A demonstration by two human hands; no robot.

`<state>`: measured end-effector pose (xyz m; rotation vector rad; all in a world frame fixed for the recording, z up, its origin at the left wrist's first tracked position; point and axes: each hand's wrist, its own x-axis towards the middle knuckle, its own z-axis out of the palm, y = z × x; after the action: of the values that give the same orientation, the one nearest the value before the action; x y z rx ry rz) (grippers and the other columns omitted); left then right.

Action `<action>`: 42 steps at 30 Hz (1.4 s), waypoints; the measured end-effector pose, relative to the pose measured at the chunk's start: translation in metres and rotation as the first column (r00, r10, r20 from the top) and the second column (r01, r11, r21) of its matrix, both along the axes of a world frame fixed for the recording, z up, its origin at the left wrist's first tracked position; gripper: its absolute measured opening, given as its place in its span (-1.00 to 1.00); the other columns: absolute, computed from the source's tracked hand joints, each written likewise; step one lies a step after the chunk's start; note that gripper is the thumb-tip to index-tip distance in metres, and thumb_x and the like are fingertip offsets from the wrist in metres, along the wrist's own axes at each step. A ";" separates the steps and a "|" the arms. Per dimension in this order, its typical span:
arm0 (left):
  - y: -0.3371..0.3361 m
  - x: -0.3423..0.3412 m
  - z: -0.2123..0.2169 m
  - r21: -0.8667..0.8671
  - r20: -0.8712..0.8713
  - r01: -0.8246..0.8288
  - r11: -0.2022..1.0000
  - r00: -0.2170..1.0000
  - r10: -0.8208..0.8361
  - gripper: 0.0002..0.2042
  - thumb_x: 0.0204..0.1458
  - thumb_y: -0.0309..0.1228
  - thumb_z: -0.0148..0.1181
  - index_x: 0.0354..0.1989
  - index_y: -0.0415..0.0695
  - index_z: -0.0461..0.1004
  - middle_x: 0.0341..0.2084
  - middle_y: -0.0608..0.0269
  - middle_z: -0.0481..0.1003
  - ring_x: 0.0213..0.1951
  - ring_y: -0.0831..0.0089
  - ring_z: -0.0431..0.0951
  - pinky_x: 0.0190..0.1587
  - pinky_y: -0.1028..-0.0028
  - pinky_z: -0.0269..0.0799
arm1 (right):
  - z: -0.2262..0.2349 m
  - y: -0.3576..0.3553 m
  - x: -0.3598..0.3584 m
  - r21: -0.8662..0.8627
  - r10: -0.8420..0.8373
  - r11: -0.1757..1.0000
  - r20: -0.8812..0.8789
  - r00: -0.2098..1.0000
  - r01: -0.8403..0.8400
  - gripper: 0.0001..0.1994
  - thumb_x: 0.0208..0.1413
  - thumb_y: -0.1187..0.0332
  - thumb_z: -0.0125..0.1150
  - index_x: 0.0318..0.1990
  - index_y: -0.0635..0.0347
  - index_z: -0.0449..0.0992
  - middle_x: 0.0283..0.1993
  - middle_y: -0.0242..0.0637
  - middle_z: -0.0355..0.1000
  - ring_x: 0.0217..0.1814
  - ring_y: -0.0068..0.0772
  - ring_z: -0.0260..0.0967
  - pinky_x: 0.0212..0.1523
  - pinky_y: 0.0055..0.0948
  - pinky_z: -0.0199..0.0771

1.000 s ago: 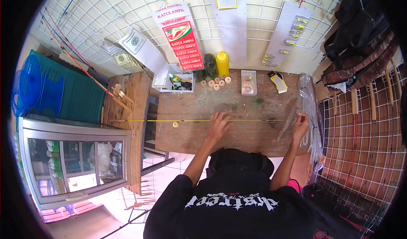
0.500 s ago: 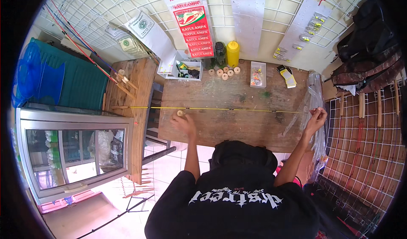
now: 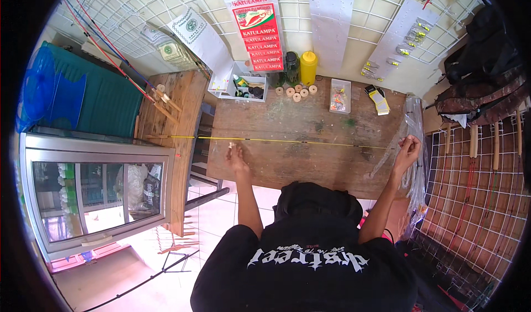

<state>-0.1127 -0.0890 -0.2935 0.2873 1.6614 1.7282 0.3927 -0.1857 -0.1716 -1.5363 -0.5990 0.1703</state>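
Note:
A thin yellow fishing rod [image 3: 326, 143] with dark bands stretches across the wooden table, its left end reaching over the side table. At its right end my right hand [image 3: 408, 151] is closed, with fingertips pinched on the rod's thin tip. My left hand [image 3: 238, 161] is just below the rod toward the left of the table. Between its fingers it grips a small pale cork ring [image 3: 230, 145], turned edge-on and apart from the rod. Several more cork rings [image 3: 297, 97] lie at the back of the table.
Behind the rod stand a white compartment box [image 3: 255, 94], a yellow squeeze bottle [image 3: 308, 68], a dark jar [image 3: 291, 68] and a clear tub [image 3: 339, 97] of small coloured pieces. Plastic sheeting [image 3: 412, 124] hangs over the right edge. A glass-fronted cabinet [image 3: 102, 198] is at left.
The cork ring in my left hand has turned from face-up to edge-on, and that hand has shifted slightly. My right hand has moved a little left and down, still at the rod's tip.

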 end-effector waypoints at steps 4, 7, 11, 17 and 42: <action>-0.028 0.014 0.003 0.154 0.457 -0.109 0.982 0.889 0.027 -0.79 0.08 -0.44 0.28 -0.17 -0.16 0.40 -0.21 0.18 0.52 -0.19 0.33 0.57 -0.15 0.48 0.56 | 0.003 0.006 -0.006 -0.014 0.031 0.999 0.015 0.999 -0.031 -0.85 0.28 0.34 0.10 -0.19 0.25 0.40 -0.39 -0.37 0.39 -0.37 -0.62 0.36 -0.31 -0.58 0.44; -0.043 0.036 0.003 0.164 0.500 -0.103 0.981 0.866 0.007 -0.79 0.10 -0.44 0.25 -0.14 -0.19 0.41 -0.16 0.16 0.52 -0.09 0.30 0.57 -0.05 0.47 0.56 | 0.005 0.013 -0.011 0.000 0.046 0.999 0.035 0.998 -0.046 -0.85 0.28 0.34 0.10 -0.19 0.25 0.40 -0.40 -0.38 0.39 -0.38 -0.62 0.35 -0.32 -0.59 0.43; -0.057 0.071 0.007 0.099 0.661 0.008 0.995 0.747 -0.071 -0.77 0.11 -0.44 0.24 -0.10 -0.23 0.45 -0.18 0.14 0.54 -0.06 0.34 0.57 0.01 0.49 0.55 | 0.008 0.016 -0.013 0.005 0.090 0.996 -0.001 0.996 -0.090 -0.85 0.28 0.34 0.10 -0.19 0.25 0.40 -0.40 -0.38 0.39 -0.38 -0.62 0.35 -0.32 -0.60 0.41; -0.068 0.126 0.011 0.189 0.781 0.551 0.813 0.418 -0.465 -0.73 0.09 -0.38 0.28 -0.09 -0.22 0.48 -0.25 0.20 0.57 -0.24 0.46 0.59 -0.17 0.52 0.55 | 0.009 0.020 -0.017 0.003 0.117 0.993 0.047 0.992 -0.117 -0.87 0.28 0.37 0.09 -0.17 0.25 0.41 -0.36 -0.38 0.40 -0.36 -0.62 0.37 -0.30 -0.59 0.46; 0.011 0.069 0.140 -0.266 0.286 0.952 -0.150 -0.071 -0.956 -0.37 0.07 0.25 0.02 -0.41 -0.21 0.58 -0.59 0.18 0.58 -0.69 0.50 0.50 -0.66 0.54 0.38 | 0.005 0.011 -0.046 -0.133 0.109 0.986 0.082 0.991 -0.097 -0.87 0.24 0.35 0.15 -0.25 0.24 0.46 -0.43 -0.45 0.39 -0.38 -0.65 0.32 -0.33 -0.59 0.32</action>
<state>-0.0435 -0.0780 -0.1539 1.0419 1.0366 0.1036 0.3470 -0.1743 -0.1664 -1.6452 -0.7513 0.2239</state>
